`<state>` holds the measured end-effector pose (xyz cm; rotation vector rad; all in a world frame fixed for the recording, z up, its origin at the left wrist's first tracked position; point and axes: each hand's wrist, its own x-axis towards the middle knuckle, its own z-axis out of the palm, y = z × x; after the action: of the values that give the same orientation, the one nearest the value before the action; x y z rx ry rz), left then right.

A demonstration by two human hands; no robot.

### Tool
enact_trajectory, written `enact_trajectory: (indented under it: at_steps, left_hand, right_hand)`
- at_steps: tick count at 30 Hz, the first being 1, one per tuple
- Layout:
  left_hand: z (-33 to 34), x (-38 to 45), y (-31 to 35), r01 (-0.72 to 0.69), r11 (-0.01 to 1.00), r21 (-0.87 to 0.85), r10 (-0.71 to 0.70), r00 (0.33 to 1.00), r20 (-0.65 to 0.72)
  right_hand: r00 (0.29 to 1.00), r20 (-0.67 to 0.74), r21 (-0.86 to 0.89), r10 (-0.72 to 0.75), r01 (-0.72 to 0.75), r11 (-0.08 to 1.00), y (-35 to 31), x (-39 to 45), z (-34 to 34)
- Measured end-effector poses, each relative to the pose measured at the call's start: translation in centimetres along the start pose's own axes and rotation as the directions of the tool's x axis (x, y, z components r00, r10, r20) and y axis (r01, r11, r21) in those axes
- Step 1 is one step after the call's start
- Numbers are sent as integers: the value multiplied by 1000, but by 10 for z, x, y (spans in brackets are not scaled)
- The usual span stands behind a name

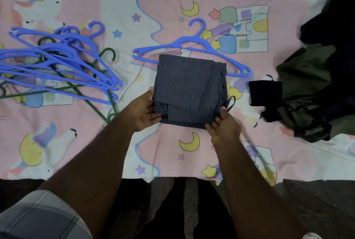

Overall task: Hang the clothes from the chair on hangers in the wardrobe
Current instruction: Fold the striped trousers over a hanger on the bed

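Your left hand (143,109) & right hand (222,124) both grip the near edge of the folded striped garment (188,89), fingers curled round the fabric. It's lying mid-bed on the pink cartoon sheet (96,142), w/ its far edge over a blue hanger (192,46). Spare hangers (57,62) piled left, dark clothes (311,89) heaped right.

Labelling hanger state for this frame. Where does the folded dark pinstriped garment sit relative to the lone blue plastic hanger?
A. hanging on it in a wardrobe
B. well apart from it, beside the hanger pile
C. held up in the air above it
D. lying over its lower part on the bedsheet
D: the folded dark pinstriped garment lies flat on the patterned pink bedsheet, its far edge covering the lower part of the lone blue plastic hanger.
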<state>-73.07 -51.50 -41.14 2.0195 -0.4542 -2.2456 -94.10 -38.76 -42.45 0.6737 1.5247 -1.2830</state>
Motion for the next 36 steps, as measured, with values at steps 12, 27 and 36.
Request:
enact_trajectory:
  at_steps: [12, 27, 36]
  left_hand:
    - [-3, -4, -13, -50, 998, 40, 50, 999, 13]
    - [-5, 5, 14, -392, 906, 161, 424, 852, -308]
    - [40, 13, 65, -605, 782, 149, 616, 714, -333]
  right_hand:
    - [979, -68, 33, -193, 196, 980, 18, -20, -2]
    - [753, 169, -690, -636, 551, 470, -45, -4, 6]
    - [587, 571, -785, -574, 596, -172, -134, 46, 49]
